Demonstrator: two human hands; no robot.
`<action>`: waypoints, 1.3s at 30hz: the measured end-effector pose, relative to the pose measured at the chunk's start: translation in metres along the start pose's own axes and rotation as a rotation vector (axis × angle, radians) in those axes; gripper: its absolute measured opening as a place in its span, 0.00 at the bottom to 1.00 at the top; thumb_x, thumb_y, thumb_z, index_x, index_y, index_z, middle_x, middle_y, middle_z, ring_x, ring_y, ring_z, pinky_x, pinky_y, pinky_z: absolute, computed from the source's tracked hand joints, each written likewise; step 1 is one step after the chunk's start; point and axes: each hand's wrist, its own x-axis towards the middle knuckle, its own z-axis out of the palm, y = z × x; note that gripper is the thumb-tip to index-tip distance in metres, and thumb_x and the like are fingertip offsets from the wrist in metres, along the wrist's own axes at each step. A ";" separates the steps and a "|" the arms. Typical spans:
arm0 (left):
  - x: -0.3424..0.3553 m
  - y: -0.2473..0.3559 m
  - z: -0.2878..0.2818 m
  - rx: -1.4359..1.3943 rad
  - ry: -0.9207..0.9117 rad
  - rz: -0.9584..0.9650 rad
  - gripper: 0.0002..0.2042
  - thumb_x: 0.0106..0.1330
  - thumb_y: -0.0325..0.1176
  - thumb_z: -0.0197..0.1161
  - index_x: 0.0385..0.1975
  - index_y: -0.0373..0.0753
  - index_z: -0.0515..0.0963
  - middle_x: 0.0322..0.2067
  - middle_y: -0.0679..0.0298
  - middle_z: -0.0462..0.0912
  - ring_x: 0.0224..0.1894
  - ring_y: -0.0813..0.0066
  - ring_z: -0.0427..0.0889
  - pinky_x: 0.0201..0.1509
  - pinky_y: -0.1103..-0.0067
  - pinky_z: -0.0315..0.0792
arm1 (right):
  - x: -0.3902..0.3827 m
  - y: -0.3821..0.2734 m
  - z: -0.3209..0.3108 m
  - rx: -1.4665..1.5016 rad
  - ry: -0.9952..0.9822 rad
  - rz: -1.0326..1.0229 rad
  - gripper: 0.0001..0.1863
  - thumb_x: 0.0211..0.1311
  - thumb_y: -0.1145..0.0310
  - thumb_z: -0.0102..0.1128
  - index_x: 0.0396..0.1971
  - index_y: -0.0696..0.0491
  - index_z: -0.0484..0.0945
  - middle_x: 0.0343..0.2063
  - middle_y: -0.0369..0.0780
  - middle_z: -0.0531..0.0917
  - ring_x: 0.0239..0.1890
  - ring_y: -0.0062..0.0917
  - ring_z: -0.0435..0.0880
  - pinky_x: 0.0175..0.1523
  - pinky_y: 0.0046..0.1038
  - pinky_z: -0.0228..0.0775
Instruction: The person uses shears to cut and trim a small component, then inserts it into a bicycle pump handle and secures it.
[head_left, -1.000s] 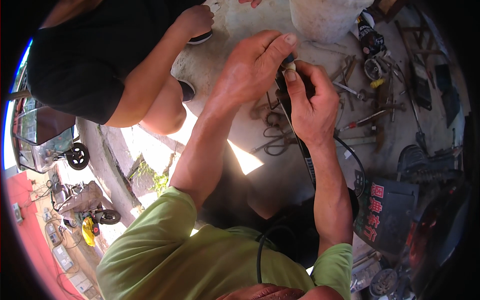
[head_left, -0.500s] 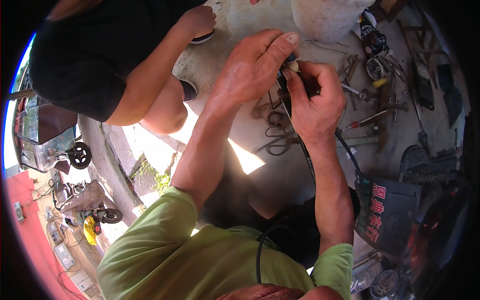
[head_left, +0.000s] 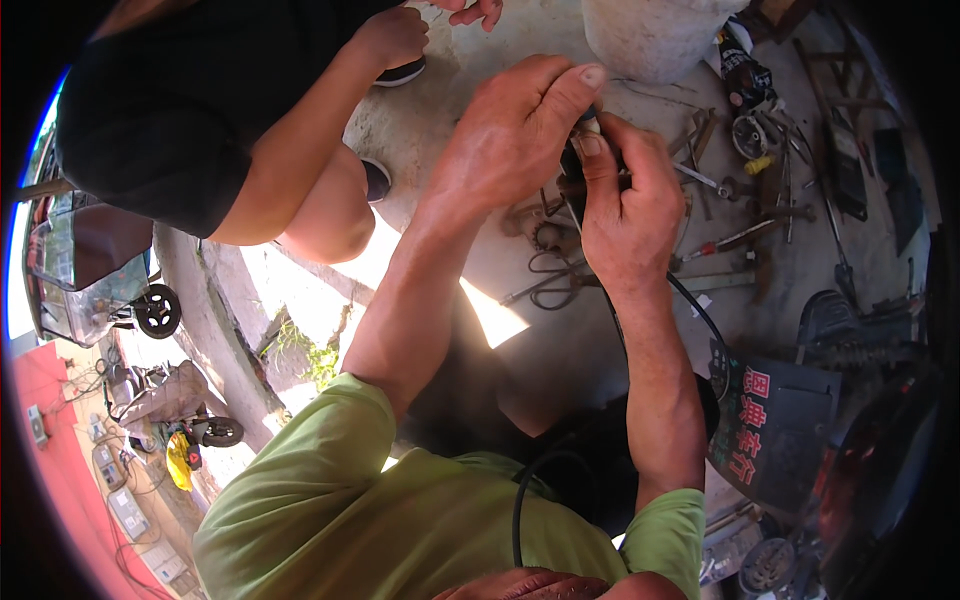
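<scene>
My left hand [head_left: 520, 130] is closed, thumb stretched over curled fingers, around the dark upper end of a small fitting [head_left: 591, 126] with a whitish part. Just below and to the right, my right hand [head_left: 635, 205] pinches the whitish part between thumb and fingers. Both hands meet at the fitting, and fingers cover most of it. A black cable [head_left: 703, 312] emerges from behind my right hand and curves down beside my right forearm. Another black strand [head_left: 616, 325] hangs below the hands. On the floor beneath lie black-handled scissors [head_left: 552, 287].
A person in dark clothes [head_left: 190, 130] crouches at the left, an arm near my left hand. A whitish bucket [head_left: 655, 38] stands ahead. Hand tools, including a hammer [head_left: 768, 215], lie scattered at right, near a dark sign board [head_left: 775, 425]. Wheeled vehicles [head_left: 85, 250] stand far left.
My right thumb and fingers have shifted slightly up and in toward the left hand, covering more of the fitting. More of another hand shows at the top edge.
</scene>
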 end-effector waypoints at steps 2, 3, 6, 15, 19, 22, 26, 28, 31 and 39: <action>0.000 -0.005 0.000 -0.044 0.000 -0.010 0.20 0.82 0.44 0.53 0.36 0.32 0.81 0.28 0.68 0.78 0.34 0.80 0.73 0.41 0.79 0.70 | 0.000 -0.005 0.001 0.090 -0.018 0.123 0.09 0.69 0.71 0.67 0.45 0.57 0.83 0.36 0.43 0.85 0.35 0.33 0.86 0.40 0.32 0.77; 0.000 -0.006 0.000 -0.089 0.002 -0.022 0.20 0.82 0.45 0.53 0.36 0.32 0.81 0.27 0.68 0.78 0.33 0.80 0.72 0.40 0.80 0.69 | -0.001 -0.007 0.001 0.181 -0.038 0.245 0.09 0.68 0.71 0.68 0.44 0.57 0.82 0.35 0.42 0.85 0.33 0.29 0.85 0.39 0.30 0.76; -0.002 0.000 0.001 -0.115 0.003 -0.029 0.21 0.82 0.46 0.53 0.36 0.33 0.81 0.27 0.68 0.77 0.33 0.80 0.72 0.40 0.80 0.69 | -0.004 -0.007 0.002 0.379 -0.013 0.397 0.08 0.67 0.71 0.70 0.41 0.57 0.81 0.32 0.38 0.85 0.29 0.21 0.84 0.34 0.26 0.75; -0.006 0.003 0.001 -0.161 0.006 -0.036 0.22 0.82 0.48 0.53 0.36 0.33 0.81 0.28 0.68 0.78 0.33 0.81 0.73 0.40 0.81 0.69 | -0.006 0.001 0.007 0.272 0.067 0.123 0.12 0.60 0.76 0.75 0.39 0.57 0.80 0.31 0.37 0.85 0.26 0.19 0.83 0.32 0.24 0.76; -0.005 0.002 0.000 -0.139 0.006 -0.022 0.22 0.81 0.48 0.54 0.36 0.33 0.82 0.28 0.68 0.79 0.33 0.81 0.73 0.40 0.80 0.69 | -0.005 -0.001 0.006 0.220 0.082 0.069 0.10 0.60 0.77 0.74 0.39 0.57 0.81 0.33 0.38 0.85 0.26 0.20 0.83 0.32 0.25 0.76; -0.005 0.002 -0.001 -0.178 -0.017 -0.042 0.22 0.81 0.48 0.54 0.36 0.33 0.82 0.28 0.68 0.79 0.33 0.81 0.74 0.40 0.80 0.70 | -0.006 0.000 0.008 0.200 0.097 0.007 0.09 0.62 0.77 0.73 0.38 0.57 0.81 0.34 0.39 0.85 0.27 0.24 0.84 0.33 0.27 0.76; -0.006 0.002 -0.003 -0.148 -0.024 -0.019 0.22 0.82 0.48 0.53 0.36 0.33 0.82 0.28 0.68 0.80 0.33 0.81 0.75 0.40 0.80 0.70 | -0.006 -0.001 0.007 0.101 0.099 -0.063 0.07 0.64 0.75 0.71 0.39 0.58 0.82 0.36 0.42 0.84 0.32 0.32 0.85 0.37 0.30 0.77; -0.007 0.002 -0.004 -0.148 -0.023 -0.009 0.22 0.82 0.48 0.53 0.36 0.34 0.82 0.28 0.68 0.80 0.33 0.81 0.75 0.40 0.80 0.71 | -0.006 -0.002 0.007 0.085 0.090 -0.064 0.07 0.65 0.74 0.70 0.39 0.58 0.82 0.35 0.42 0.84 0.34 0.34 0.85 0.38 0.31 0.77; -0.007 0.003 -0.003 -0.149 -0.027 -0.016 0.22 0.82 0.48 0.53 0.36 0.34 0.82 0.27 0.68 0.80 0.33 0.81 0.75 0.41 0.80 0.71 | -0.006 -0.001 0.006 0.059 0.082 -0.069 0.07 0.67 0.72 0.68 0.39 0.58 0.82 0.35 0.43 0.84 0.35 0.37 0.85 0.40 0.34 0.77; -0.010 0.006 -0.004 -0.150 0.000 -0.063 0.20 0.81 0.47 0.54 0.39 0.35 0.84 0.31 0.66 0.79 0.38 0.79 0.75 0.45 0.79 0.71 | -0.007 -0.004 0.007 0.242 -0.021 0.129 0.07 0.72 0.70 0.63 0.41 0.59 0.82 0.37 0.44 0.85 0.36 0.38 0.85 0.42 0.34 0.77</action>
